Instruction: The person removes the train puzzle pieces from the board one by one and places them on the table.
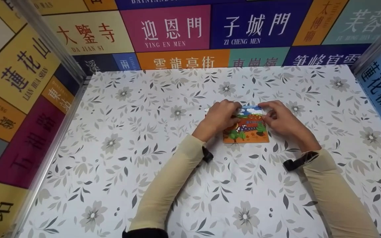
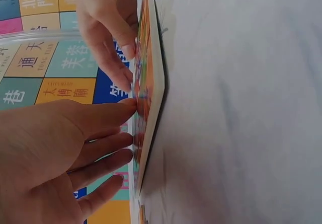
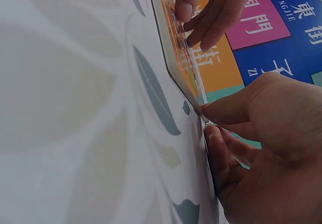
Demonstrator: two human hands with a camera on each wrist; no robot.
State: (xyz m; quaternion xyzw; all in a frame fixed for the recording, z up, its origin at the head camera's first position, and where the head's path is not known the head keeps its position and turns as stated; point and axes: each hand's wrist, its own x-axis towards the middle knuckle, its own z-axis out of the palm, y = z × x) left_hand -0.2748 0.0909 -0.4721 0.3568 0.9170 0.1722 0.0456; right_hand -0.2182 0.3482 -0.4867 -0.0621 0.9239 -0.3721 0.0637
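A flat, thick-edged picture board (image 1: 246, 134) lies on the patterned tabletop, printed with a blue sky, a red train-like shape, green bushes and orange ground. My left hand (image 1: 218, 115) rests at its left side, covering part of it. In the left wrist view that hand's thumb (image 2: 113, 114) and nearly straight fingers touch the board's printed face. With bent fingers, my right hand (image 1: 279, 119) holds the upper right corner; its thumb (image 3: 226, 108) meets the edge in the right wrist view. A small coloured sliver (image 1: 206, 112) shows left of my left hand, mostly hidden.
Grey flowers and leaves cover the white tabletop (image 1: 177, 172). Upright panels (image 1: 167, 29) with coloured blocks of Chinese lettering stand along the back and both sides. A clear strip (image 1: 48, 158) runs along the left edge.
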